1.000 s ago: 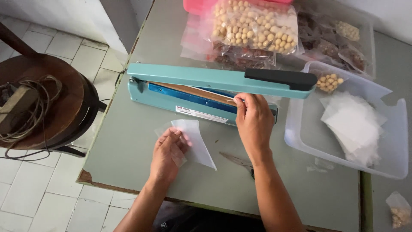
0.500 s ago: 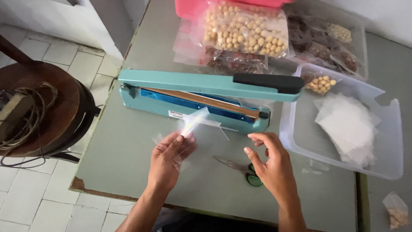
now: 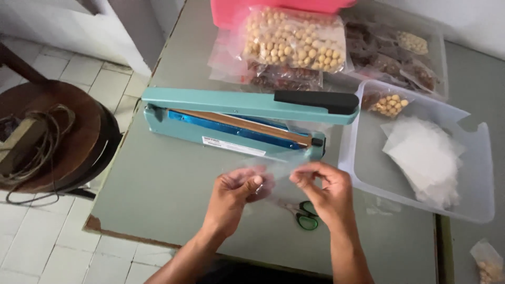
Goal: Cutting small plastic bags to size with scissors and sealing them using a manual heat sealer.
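Head-camera view is showing a small clear plastic bag (image 3: 273, 173) being held up between both hands, just above the grey-green table (image 3: 168, 200) and in front of the heat sealer. Left hand (image 3: 231, 194) is pinching the bag's left edge, thumb pressing against curled fingers, wrist bending inward with the forearm rising from the bottom edge. Right hand (image 3: 323, 192) is gripping the bag's right edge between thumb and fingertips, knuckles facing up, its forearm coming in from the lower right. Both grips are closed on the film, which is stretching thin and nearly see-through between them.

Green-handled scissors (image 3: 304, 214) are lying on the table just under the right hand. Behind the bag, a teal heat sealer (image 3: 236, 123) is sitting with its black-handled arm raised, a blue strip and a white rectangular label running along its base. To the right, a clear plastic tray (image 3: 473, 173) is holding a stack of empty clear bags (image 3: 423, 158) and one small packet of pale round nuts (image 3: 388, 103). Further back, a large bag of pale nuts (image 3: 294, 39) is resting on darker packets beside a pink container (image 3: 231, 13). At the left, a round wooden stool (image 3: 68, 137) is carrying coiled cord (image 3: 44, 134).
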